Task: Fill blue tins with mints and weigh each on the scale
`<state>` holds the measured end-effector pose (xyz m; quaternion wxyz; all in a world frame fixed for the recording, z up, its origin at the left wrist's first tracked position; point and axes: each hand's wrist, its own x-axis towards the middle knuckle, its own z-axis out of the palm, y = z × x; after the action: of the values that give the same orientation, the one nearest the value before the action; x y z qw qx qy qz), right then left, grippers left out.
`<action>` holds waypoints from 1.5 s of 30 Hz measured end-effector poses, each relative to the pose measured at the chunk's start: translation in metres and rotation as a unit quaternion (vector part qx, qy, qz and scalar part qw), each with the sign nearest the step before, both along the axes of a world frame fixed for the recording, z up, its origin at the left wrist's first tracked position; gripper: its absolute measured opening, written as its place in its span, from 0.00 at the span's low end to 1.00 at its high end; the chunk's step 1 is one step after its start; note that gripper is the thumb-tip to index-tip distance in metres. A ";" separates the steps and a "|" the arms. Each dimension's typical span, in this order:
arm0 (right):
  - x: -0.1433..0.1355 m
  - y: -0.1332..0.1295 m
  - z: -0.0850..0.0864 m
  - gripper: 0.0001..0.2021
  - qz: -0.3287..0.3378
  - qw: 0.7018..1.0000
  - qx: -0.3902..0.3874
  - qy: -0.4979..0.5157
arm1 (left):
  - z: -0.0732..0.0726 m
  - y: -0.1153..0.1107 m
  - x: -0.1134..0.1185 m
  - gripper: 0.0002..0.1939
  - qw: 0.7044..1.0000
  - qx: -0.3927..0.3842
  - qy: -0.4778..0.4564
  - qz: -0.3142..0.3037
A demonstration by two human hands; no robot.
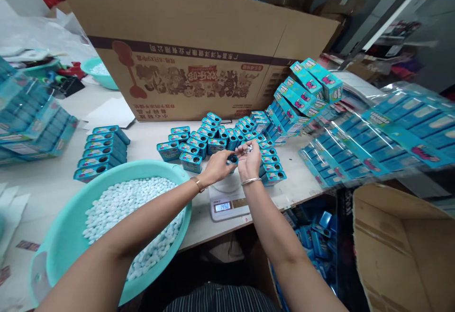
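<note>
My left hand (217, 166) grips a small blue tin (232, 159) with its open hole facing up. Close beside it, my right hand (250, 161) is cupped, with a few white candies (249, 149) at its fingers. Both hands are above a white digital scale (222, 212) whose display is lit. Rows of blue tins (191, 160) stand just beyond and to both sides of my hands. Under my left forearm, a large turquoise basin (180, 172) holds a heap of white candies (137, 191).
A big cardboard box (213, 32) walls off the table's back. Packed display trays (384, 132) of tins lean at the right, with more stacked at the left (28, 117). An open carton (401, 245) and loose blue tins (316, 241) lie below the table's front edge.
</note>
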<state>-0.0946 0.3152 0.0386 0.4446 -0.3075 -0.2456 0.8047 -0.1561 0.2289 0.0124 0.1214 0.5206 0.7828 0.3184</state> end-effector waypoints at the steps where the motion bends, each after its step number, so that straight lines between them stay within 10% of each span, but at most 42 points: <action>1: 0.001 0.002 0.001 0.13 0.004 1.000 -0.019 0.010 | -0.001 0.000 -0.001 0.21 1.000 0.000 0.001 -0.002; 8: 0.039 0.038 0.017 0.15 0.073 0.989 -0.066 0.115 | 0.015 -0.030 -0.016 0.35 0.999 0.041 0.026 -0.005; 16: 0.117 0.047 0.017 0.12 0.039 0.984 -0.020 0.173 | 0.040 -0.099 -0.041 0.24 0.992 0.082 0.079 0.053; 22: 0.133 0.038 0.001 0.11 0.014 0.985 -0.047 0.163 | 0.041 -0.104 -0.037 0.17 0.992 0.044 0.104 0.048; 31: 0.118 0.030 -0.008 0.12 0.049 0.987 -0.029 0.147 | 0.042 -0.071 -0.026 0.16 0.991 -0.005 0.136 -0.005; 45: 0.009 -0.001 0.005 0.14 -0.005 0.998 -0.059 -0.004 | 0.027 -0.024 -0.016 0.11 0.990 -0.069 0.121 -0.038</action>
<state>-0.0859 0.3146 0.0439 0.4286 -0.3371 -0.1982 0.8145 -0.1725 0.2048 0.0398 0.0736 0.5751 0.7914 0.1937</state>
